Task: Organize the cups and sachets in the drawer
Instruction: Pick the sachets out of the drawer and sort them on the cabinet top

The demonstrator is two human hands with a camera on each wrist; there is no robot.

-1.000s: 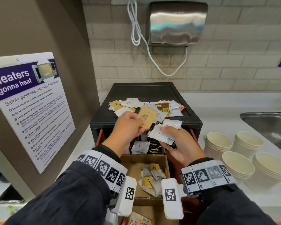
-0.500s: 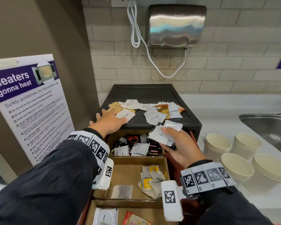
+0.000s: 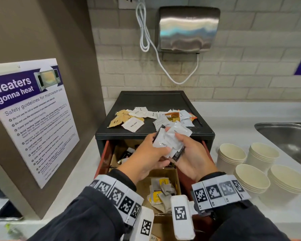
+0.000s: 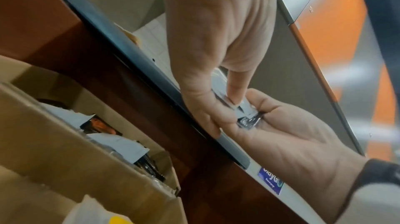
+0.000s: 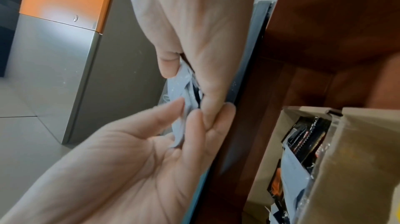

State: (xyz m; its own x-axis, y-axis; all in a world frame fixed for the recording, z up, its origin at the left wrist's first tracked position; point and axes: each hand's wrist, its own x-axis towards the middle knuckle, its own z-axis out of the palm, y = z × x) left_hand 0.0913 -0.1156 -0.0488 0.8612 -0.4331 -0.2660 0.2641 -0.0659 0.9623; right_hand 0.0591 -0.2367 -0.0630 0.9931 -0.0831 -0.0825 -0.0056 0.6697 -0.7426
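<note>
Gripping sachets, hands hide the drawer; cups nearby.

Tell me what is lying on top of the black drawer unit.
On the black drawer unit lie loose sachets: brown ones at left, white ones, an orange one. The hand-held bunch of sachets hides part of its front edge.
</note>
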